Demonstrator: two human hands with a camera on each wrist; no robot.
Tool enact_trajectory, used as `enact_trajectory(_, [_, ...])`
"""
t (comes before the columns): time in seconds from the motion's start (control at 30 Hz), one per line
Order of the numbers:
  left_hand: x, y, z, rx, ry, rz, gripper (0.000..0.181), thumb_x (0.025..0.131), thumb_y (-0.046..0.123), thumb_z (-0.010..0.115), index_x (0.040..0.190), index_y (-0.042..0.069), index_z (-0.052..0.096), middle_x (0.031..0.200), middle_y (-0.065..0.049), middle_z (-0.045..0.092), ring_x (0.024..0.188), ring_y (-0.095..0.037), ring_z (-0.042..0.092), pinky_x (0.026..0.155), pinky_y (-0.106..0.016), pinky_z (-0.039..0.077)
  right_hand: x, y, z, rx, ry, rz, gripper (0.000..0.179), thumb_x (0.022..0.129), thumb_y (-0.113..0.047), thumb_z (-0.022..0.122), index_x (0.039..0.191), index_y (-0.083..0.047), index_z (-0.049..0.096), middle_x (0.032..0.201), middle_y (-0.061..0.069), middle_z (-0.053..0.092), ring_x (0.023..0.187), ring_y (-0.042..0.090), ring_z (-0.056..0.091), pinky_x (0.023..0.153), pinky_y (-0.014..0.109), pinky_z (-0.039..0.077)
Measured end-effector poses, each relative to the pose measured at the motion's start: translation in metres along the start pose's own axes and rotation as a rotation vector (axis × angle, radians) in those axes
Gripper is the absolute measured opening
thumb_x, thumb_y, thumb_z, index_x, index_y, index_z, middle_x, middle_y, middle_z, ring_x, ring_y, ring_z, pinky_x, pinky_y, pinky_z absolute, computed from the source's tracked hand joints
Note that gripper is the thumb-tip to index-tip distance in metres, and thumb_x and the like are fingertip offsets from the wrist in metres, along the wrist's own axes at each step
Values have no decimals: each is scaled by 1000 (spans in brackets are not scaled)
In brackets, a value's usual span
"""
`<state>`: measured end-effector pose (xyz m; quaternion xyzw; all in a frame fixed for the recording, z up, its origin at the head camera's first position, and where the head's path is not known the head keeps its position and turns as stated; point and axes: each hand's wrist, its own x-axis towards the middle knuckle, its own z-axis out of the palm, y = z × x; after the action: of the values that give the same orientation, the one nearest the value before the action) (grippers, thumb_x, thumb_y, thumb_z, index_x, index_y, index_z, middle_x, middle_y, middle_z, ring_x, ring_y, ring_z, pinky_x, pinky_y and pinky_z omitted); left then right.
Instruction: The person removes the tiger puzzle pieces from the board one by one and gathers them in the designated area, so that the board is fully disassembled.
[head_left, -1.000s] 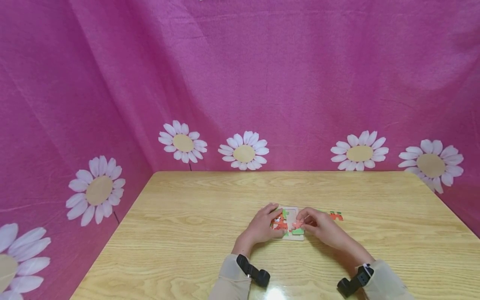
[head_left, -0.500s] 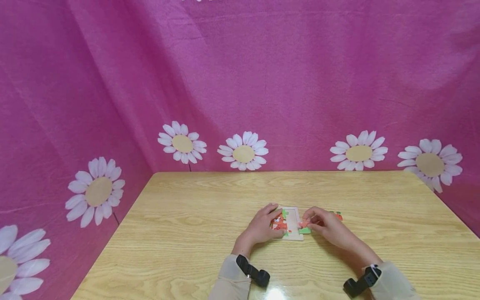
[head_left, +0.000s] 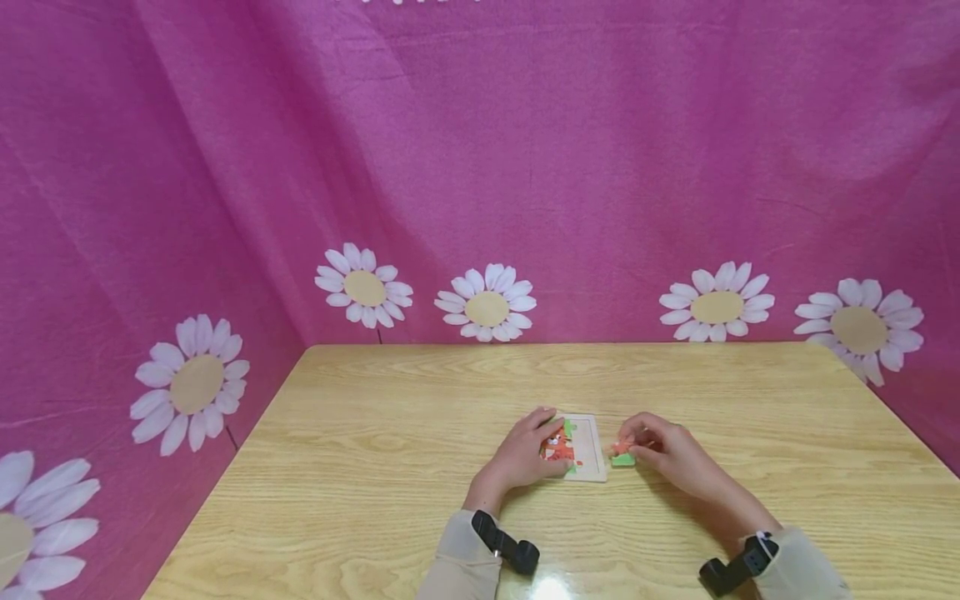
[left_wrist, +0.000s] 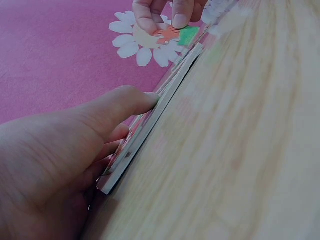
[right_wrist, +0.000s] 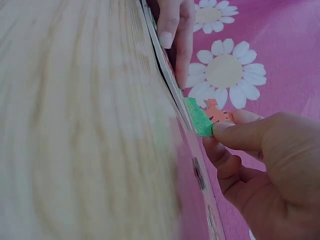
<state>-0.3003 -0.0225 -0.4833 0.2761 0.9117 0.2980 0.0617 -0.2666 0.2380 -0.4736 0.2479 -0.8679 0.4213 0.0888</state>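
My left hand (head_left: 525, 450) holds the left part of a shallow wooden puzzle board (head_left: 592, 467), the thumb lying on its near edge in the left wrist view. Orange and green tiger-picture pieces (head_left: 558, 450) fill the board's left side, partly covered by that hand; bare wood shows on its right. My right hand (head_left: 663, 450) pinches an orange and green puzzle piece (head_left: 622, 458) between thumb and fingers, just right of the board. This puzzle piece (right_wrist: 200, 117) is tilted in the right wrist view, its green part toward the board.
A wood-grain table (head_left: 420, 392) lies under both hands. Behind and to the left hangs a pink cloth (head_left: 525, 167) printed with white daisies. Black wrist cameras are strapped to both forearms.
My right hand has drawn the puzzle piece rightward, from over the board to beside it. Loose pieces seen earlier at the right are now hidden behind that hand. The left hand stays put.
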Motion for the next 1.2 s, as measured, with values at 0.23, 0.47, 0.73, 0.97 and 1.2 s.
enact_trajectory(0.23, [0,-1,0,0,5,4,68,89,36,70,148,12,46,157,-2,33,146,-21,21,116,-40,25,-5,6,-6,-12,33,-26,26,83,16,66,98,-6,62,93,6,66,77,7,60,65,24,53])
enact_trajectory(0.47, [0,0,-1,-10,0,1,67,90,35,69,148,12,45,157,-3,32,147,-21,20,116,-42,25,-8,11,-14,-24,58,-18,26,84,15,66,99,-5,63,90,4,65,77,6,59,65,22,52])
enact_trajectory(0.73, [0,-1,-2,-4,4,-1,68,90,36,70,148,11,45,157,-3,33,147,-21,21,116,-41,25,-11,16,-22,-48,70,22,26,85,15,65,100,-6,63,92,4,66,80,8,60,68,22,52])
enact_trajectory(0.97, [0,-2,0,2,6,3,68,89,37,70,148,11,46,157,-3,33,147,-20,21,117,-40,24,-15,22,-28,-87,100,-7,28,83,17,66,99,-6,63,93,5,66,80,9,61,68,22,53])
enact_trajectory(1.2, [0,-1,-1,-3,-4,0,68,90,37,69,149,13,44,157,-2,32,147,-20,20,117,-42,24,-20,27,-35,-115,119,24,27,83,17,66,98,-6,63,96,10,67,79,6,62,67,23,54])
